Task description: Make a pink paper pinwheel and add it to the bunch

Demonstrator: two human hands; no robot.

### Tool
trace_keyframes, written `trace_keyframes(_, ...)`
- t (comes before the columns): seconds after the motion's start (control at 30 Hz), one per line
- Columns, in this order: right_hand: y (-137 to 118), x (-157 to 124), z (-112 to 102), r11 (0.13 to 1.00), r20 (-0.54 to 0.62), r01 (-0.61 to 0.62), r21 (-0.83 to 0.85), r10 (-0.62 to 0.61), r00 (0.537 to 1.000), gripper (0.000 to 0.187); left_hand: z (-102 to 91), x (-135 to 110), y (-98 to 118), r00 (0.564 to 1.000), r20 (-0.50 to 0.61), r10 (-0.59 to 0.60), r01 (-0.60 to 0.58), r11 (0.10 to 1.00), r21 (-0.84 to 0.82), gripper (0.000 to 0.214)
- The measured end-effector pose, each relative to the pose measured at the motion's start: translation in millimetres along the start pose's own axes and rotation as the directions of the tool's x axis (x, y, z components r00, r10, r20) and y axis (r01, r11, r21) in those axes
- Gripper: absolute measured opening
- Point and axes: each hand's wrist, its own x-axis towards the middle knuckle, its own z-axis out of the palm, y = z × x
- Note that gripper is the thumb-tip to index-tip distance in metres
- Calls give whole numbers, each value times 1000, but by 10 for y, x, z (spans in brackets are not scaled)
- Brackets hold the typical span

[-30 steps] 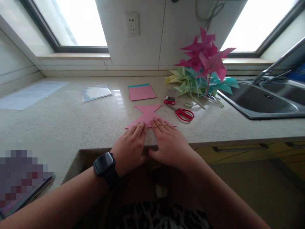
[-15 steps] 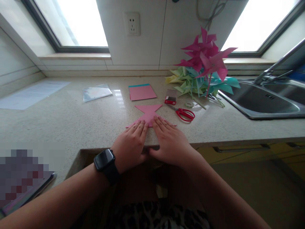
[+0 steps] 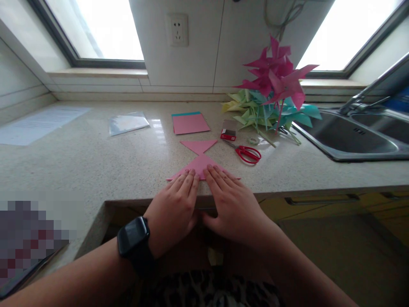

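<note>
A pink paper triangle (image 3: 200,163) lies near the counter's front edge, its long side toward me. My left hand (image 3: 175,196) rests flat on its left half, fingers stretched out. On the right half, my right hand (image 3: 230,196) lies flat too, fingers extended and thumb pointing inward. Both hands press the paper against the counter, covering part of its near edge. Just beyond its tip is a second pink triangle (image 3: 198,146), pointing toward me. Farther back sits a stack of square paper (image 3: 191,123), pink on top with a blue-green edge showing.
Red-handled scissors (image 3: 248,154), a small red box (image 3: 228,133) and a tape roll (image 3: 253,140) lie to the right. Behind them are paper pinwheels (image 3: 277,76) beside a sink (image 3: 345,145). A plastic packet (image 3: 128,124) and printed sheet (image 3: 41,123) lie left.
Both hands have slid toward me with the near triangle, drawing it away from the far one, which stays in place. Their points overlapped before and now barely meet.
</note>
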Motion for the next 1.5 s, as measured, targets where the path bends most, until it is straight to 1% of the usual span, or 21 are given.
trace_keyframes(0.1,-1,-28,5,1000,-37,2,18,-1,999,84,18,7,5,1000,-11,8,-8,1000,11,70)
trace_keyframes(0.23,-18,-98,20,999,-123,-33,10,34,992,61,27,11,3,1000,-10,6,-6,1000,7,67)
trace_keyframes(0.3,-17,-128,32,999,-158,-46,0,46,986,56,20,6,4,1000,-7,4,-4,1000,1,69)
trace_keyframes(0.47,9,-142,59,1000,-161,-20,-8,19,987,56,19,2,17,1000,11,-3,3,1000,2,72)
trace_keyframes(0.67,30,-99,79,1000,-183,6,-5,-7,983,57,77,20,-4,999,33,-5,5,1000,-12,78)
trace_keyframes(0.87,56,-70,74,1000,-135,-3,-10,1,991,65,81,75,-52,998,61,-2,3,1000,-25,84)
trace_keyframes(1.13,75,-27,47,1000,-83,-2,-26,0,997,72,109,105,-99,1000,30,9,-8,1000,-25,87)
trace_keyframes(1.3,82,-12,51,1000,-72,-22,-21,20,997,72,107,123,-120,999,29,21,-20,999,-27,90)
trace_keyframes(1.5,87,25,26,999,-36,-27,-16,27,999,77,112,150,-150,999,39,21,-19,999,-48,93)
